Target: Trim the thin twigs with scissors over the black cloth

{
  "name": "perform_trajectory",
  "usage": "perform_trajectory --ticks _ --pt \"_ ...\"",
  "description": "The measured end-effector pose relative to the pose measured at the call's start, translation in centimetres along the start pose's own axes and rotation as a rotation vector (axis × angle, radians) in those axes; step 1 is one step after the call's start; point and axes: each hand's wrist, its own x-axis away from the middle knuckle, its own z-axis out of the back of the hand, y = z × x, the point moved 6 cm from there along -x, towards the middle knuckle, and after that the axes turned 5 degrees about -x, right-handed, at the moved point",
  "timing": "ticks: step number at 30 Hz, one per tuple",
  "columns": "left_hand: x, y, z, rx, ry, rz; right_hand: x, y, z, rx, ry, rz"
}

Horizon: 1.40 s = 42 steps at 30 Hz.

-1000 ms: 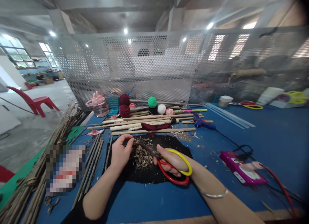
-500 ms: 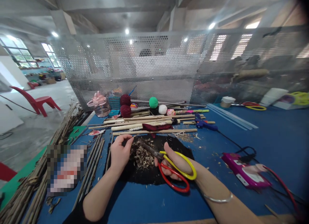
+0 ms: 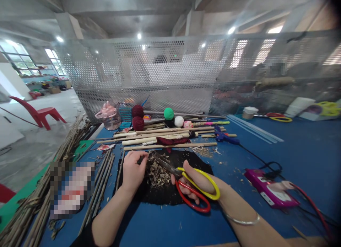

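Observation:
Scissors with one yellow and one red handle are held in my right hand, blades pointing up and left over a pile of dry brown shavings. The shavings lie on a black cloth. At the pile's left edge is my left hand, thumb and forefinger pinched together close to the blade tips; whatever lies between them is too small to make out.
Beyond the cloth lie wooden sticks, yarn balls and a blue glue gun. Bundled twigs line the left side. A magenta box with cables sits at right. A perforated screen stands behind.
My right hand and the scissors have shifted slightly right. My left hand stays pinched at almost the same spot, and the view has moved a little.

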Motion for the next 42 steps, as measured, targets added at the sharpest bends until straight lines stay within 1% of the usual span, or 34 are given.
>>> perform_trajectory --ticks 5,10,13,19,24,28,30,33,37,42 --pt "0.2 1.2 -0.7 -0.038 -0.110 -0.160 -0.4 0.2 0.0 0.031 0.058 -0.006" --pt "0.7 1.7 -1.3 -0.023 -0.183 -0.212 -0.7 0.5 0.3 0.042 0.084 -0.016" --pt "0.8 1.6 -1.6 0.004 -0.210 -0.196 -0.9 0.5 0.6 0.082 0.111 -0.019" --pt "0.8 1.2 -2.0 0.035 -0.266 -0.110 -1.1 0.1 1.2 0.164 0.163 -0.008" --pt "0.7 0.6 -2.2 -0.017 -0.273 -0.090 -0.8 -0.4 1.2 0.213 0.182 0.015" --pt "0.8 0.1 -2.5 -0.071 -0.305 -0.068 -0.7 -0.5 1.2 0.220 0.178 0.014" --pt "0.8 0.1 -2.5 -0.087 -0.322 -0.050 -0.8 -0.4 1.2 0.218 0.174 0.012" --pt "0.7 0.7 -2.1 -0.098 -0.310 -0.025 -0.8 -0.4 1.2 0.221 0.175 0.039" --pt "0.6 1.3 -1.9 -0.120 -0.315 -0.039 -0.7 -0.7 0.9 0.227 0.176 0.070" --pt "0.6 1.0 -2.1 -0.154 -0.321 -0.053 -0.6 -0.8 0.9 0.230 0.176 0.062"
